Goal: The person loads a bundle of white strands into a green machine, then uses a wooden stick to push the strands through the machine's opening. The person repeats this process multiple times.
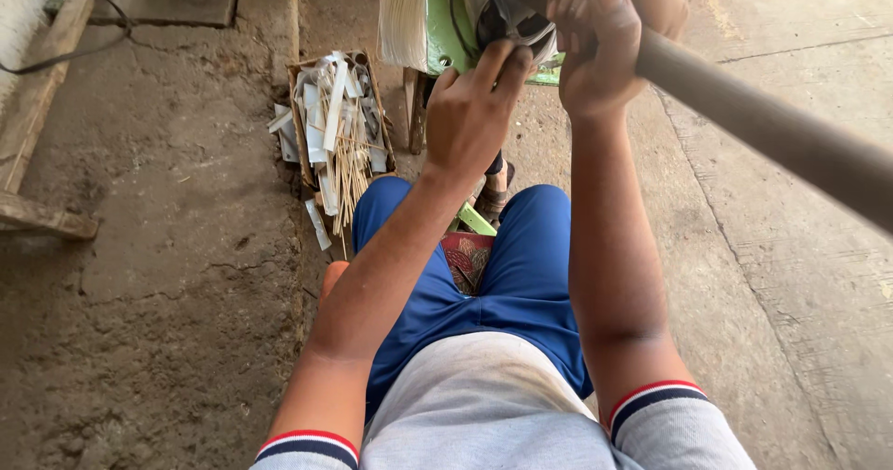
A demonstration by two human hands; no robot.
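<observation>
**Feeding at the machine mouth: work in progress**

Rough concrete flooring [167, 275] is surrounding the seated person, whose blue shorts [521, 265] are filling the lower centre. Right hand [600, 37] is wrapping closed around the grey pole [744, 116], which is running down and outward from that grip. Left hand [474, 107] is reaching up beside it, fingers [507, 60] pressing against the dark opening of the metal cylinder [507, 0]; whether they are pinching anything cannot be told. Below and outward of the left grip, a cardboard box [339, 126] is holding pale strips and thin sticks, judged to be accumulated output or offcuts. Above it, a pale fibre bundle [402, 14] is hanging, suggesting material remaining.
</observation>
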